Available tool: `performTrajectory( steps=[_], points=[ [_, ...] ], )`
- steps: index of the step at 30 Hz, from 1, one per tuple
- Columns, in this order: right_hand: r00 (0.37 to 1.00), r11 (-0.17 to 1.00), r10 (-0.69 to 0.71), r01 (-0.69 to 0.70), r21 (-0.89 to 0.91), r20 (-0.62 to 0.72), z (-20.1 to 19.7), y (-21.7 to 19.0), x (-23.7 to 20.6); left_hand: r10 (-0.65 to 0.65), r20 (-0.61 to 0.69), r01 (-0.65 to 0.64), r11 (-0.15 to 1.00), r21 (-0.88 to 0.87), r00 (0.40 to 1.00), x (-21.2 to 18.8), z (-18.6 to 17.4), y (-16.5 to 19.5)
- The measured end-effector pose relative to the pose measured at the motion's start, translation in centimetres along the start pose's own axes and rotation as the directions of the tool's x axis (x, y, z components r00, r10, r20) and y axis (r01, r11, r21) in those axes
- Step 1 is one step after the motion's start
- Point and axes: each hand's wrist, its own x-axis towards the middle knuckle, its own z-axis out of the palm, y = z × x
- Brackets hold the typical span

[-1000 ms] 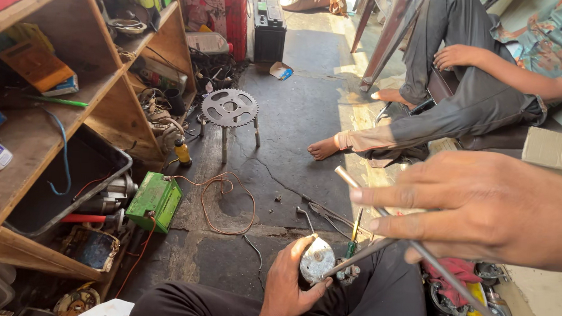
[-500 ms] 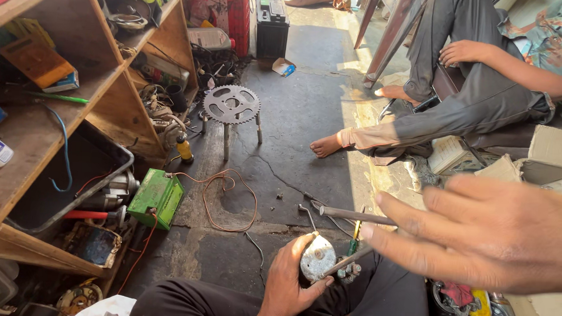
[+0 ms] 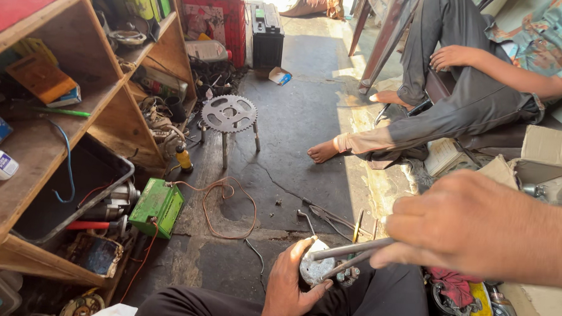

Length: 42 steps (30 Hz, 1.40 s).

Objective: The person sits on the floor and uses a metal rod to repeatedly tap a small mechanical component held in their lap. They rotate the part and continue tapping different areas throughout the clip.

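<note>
My left hand (image 3: 289,289) rests on my lap near the bottom middle and grips a small round metal part (image 3: 314,268). My right hand (image 3: 471,227) is close to the camera at the right and holds two thin metal rods (image 3: 346,254) whose tips reach the round part. Whether the rod tips touch the part or sit inside it is hard to tell. My dark trousers (image 3: 375,304) lie under both hands.
A wooden shelf (image 3: 57,150) full of clutter stands at the left, a green box (image 3: 158,206) with orange wire (image 3: 229,203) beside it. A sprocket-topped stool (image 3: 229,116) stands on the dark floor. A seated person's bare foot (image 3: 323,152) and legs stretch in from the right. Pliers (image 3: 329,216) lie near my knees.
My right hand has dropped lower and closer to the round part, bringing the rods' tips down to it. The left hand has stayed on the part.
</note>
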Motion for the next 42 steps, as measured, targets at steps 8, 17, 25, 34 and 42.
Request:
performTrajectory(
  steps=[8, 17, 25, 34, 42],
  points=[
    [0.97, 0.953, 0.19, -0.144, 0.267, -0.153, -0.3, -2.3, -0.1, 0.001, -0.007, -0.001, 1.0, -0.003, 1.0, 0.0, -0.4, 0.3],
    [0.973, 0.977, -0.104, 0.138, 0.16, -0.204, 0.3, 1.0, 0.3, -0.01, -0.015, 0.01, 1.0, 0.0, 1.0, 0.0, -0.7, 0.2],
    [0.617, 0.863, -0.505, 0.34, -0.375, -0.603, -0.6, 2.4, -0.4, 0.013, -0.015, -0.013, 1.0, 0.014, 1.0, -0.2, -0.4, 0.1],
    [0.803, 0.945, 0.114, 0.094, 0.314, -0.585, 3.6, 0.8, 0.2, 0.048, -0.007, -0.048, 0.999, 0.003, 0.999, 0.2, -0.8, 0.2],
    [0.796, 0.908, -0.411, 0.313, -0.28, -0.444, 1.1, 1.7, -0.7, 0.035, -0.027, -0.035, 0.999, 0.006, 0.999, -0.1, -0.3, -0.3]
  ],
)
